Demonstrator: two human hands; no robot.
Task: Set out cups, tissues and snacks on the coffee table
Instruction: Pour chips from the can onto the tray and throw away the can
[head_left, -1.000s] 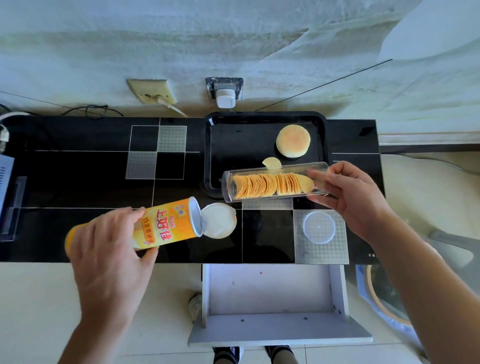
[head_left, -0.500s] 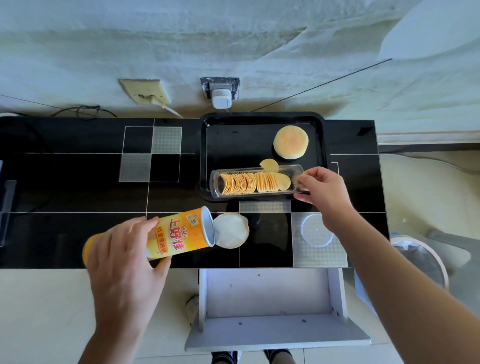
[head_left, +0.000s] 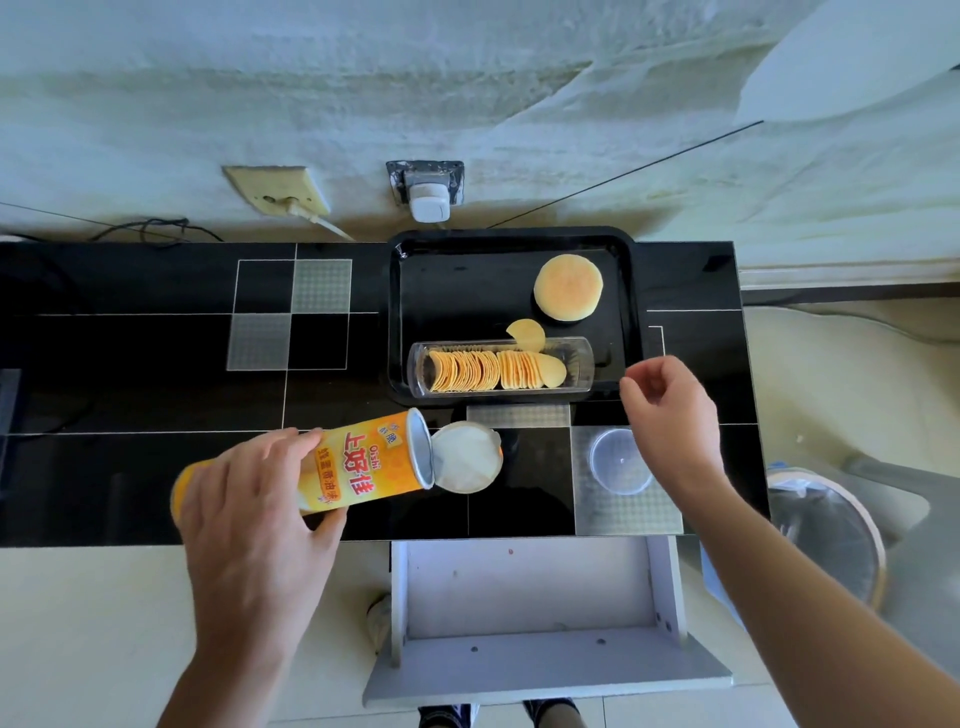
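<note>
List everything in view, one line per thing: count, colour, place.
table: one, black, across the middle.
tray: one, black, on the table.
chip sleeve: one, clear, in the tray's near side.
loose chip: one, yellow, behind the sleeve.
round bun: one, tan, tray's far right.
chip can: one, orange, tilted.
clear lid: one, on the table.
left hand: grips the can.
right hand: holds nothing.
</note>
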